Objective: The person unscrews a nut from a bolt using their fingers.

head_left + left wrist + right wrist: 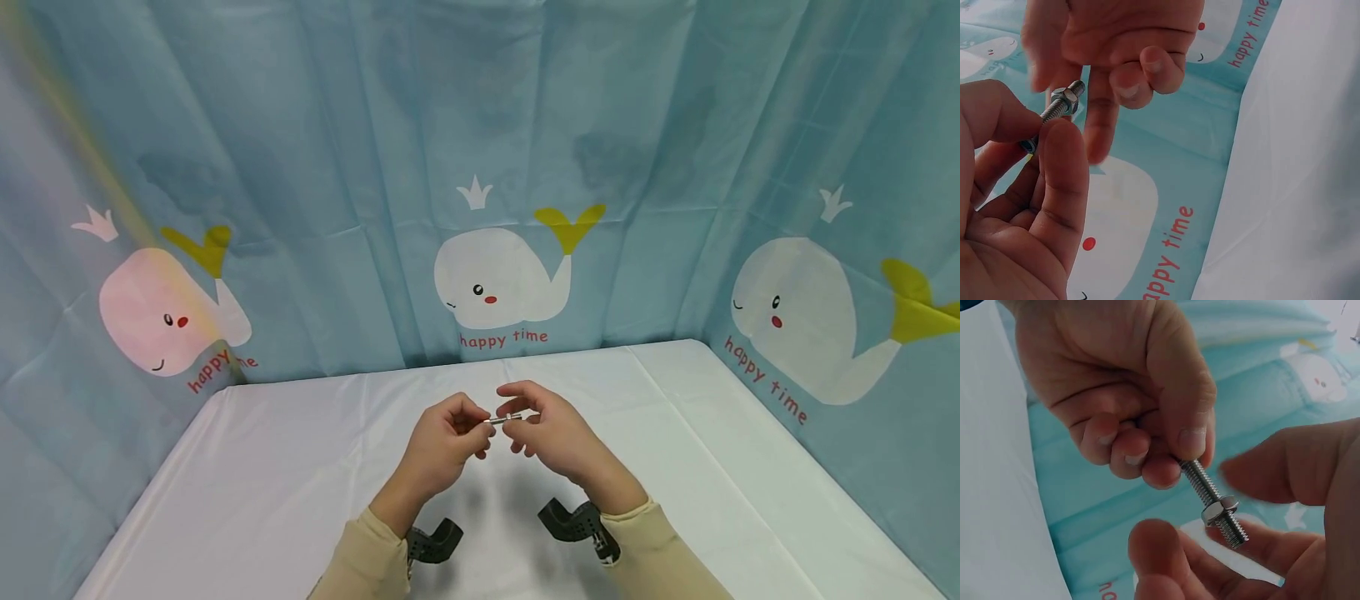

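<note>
My left hand pinches a silver threaded bolt between thumb and fingertips at its head end. A hex nut sits on the thread partway along, with the bolt's tip sticking out beyond it. In the left wrist view the nut shows clear of the left fingertips. My right hand is around the nut end, its thumb and fingers spread apart. One right finger passes close behind the nut; whether it touches cannot be told. Most of the bolt's head is hidden by the left fingers.
A white-covered table lies below both hands, which are held above it. Behind and on both sides hangs a light blue curtain printed with whales. Black wrist mounts are strapped at both sleeves.
</note>
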Tool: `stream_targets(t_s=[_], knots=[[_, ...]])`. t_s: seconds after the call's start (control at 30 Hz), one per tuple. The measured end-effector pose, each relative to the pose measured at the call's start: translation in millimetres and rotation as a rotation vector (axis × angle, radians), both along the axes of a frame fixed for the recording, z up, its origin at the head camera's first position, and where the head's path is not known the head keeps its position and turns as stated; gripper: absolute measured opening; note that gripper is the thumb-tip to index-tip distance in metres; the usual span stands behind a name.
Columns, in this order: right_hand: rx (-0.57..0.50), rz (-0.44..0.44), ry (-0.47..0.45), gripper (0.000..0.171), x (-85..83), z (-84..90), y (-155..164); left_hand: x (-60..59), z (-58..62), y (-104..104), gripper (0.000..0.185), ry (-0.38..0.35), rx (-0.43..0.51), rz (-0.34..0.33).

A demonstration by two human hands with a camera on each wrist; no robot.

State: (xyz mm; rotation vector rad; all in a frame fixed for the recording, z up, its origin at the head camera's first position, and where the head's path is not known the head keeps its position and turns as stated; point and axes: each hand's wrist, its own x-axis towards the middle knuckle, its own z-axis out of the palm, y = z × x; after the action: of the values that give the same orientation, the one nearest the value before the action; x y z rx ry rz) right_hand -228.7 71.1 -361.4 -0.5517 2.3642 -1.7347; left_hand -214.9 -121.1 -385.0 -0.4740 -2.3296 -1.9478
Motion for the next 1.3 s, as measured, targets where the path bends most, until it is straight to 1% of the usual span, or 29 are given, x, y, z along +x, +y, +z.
stream_targets(t_s=[0.07, 0.2, 0.33, 0.37, 0.47, 0.5, 0.63, 0.77, 0.8, 0.9, 0.93, 1.0, 1.07, 1.3], knots=[[0.001, 0.011, 0.001, 0.023, -0.1, -0.3, 0.8, 0.8, 1.0, -0.2, 0.007, 0.003, 0.001, -0.004], [-0.003, 0.033, 0.001, 0.024, -0.5, -0.7, 1.5, 2.3, 2.9, -0.4, 0.006, 0.004, 0.001, -0.011], [0.002, 0.02, 0.006, 0.013, 0.2, -0.2, 1.1, 1.9, 2.8, -0.3, 0.006, 0.008, -0.002, -0.005], [0.004, 0.016, 0.008, 0.016, 0.4, 0.0, 0.8, 1.8, 2.6, -0.3, 0.006, 0.009, -0.002, -0.004], [0.003, 0.011, 0.005, 0.03, 0.9, 0.8, -0.1, 1.8, 2.9, 0.0, 0.006, 0.011, -0.001, -0.005], [0.002, 0.012, 0.001, 0.031, 0.9, 1.0, -0.3, 2.2, 3.1, 0.0, 0.006, 0.01, 0.001, -0.005], [-0.011, 0.024, -0.021, 0.021, 0.2, 0.1, 1.1, 3.6, 4.5, 0.0, 0.006, 0.015, 0.01, -0.012], [-0.034, 0.05, -0.028, 0.028, 0.1, -0.2, 2.3, 3.7, 4.6, 0.4, 0.006, 0.017, 0.014, -0.017], [-0.038, 0.053, -0.027, 0.028, 0.1, -0.3, 2.4, 3.8, 4.7, 0.5, 0.006, 0.017, 0.013, -0.019], [-0.027, 0.043, -0.012, 0.017, 0.4, 0.3, 2.1, 4.3, 5.1, 1.0, 0.006, 0.018, 0.013, -0.022], [-0.019, 0.039, -0.012, 0.019, 0.3, 0.0, 1.9, 4.2, 4.8, 1.1, 0.006, 0.02, 0.012, -0.021], [-0.012, 0.04, -0.019, 0.031, 0.7, 0.1, 1.4, 4.1, 4.0, 1.1, 0.005, 0.022, 0.011, -0.023], [-0.004, 0.043, -0.023, 0.037, 0.8, 0.2, 0.9, 4.1, 4.1, 1.0, 0.004, 0.025, 0.006, -0.025], [-0.027, 0.039, -0.027, 0.028, 0.9, -0.2, 1.9, 5.6, 5.8, 0.3, 0.004, 0.023, 0.013, -0.025]])
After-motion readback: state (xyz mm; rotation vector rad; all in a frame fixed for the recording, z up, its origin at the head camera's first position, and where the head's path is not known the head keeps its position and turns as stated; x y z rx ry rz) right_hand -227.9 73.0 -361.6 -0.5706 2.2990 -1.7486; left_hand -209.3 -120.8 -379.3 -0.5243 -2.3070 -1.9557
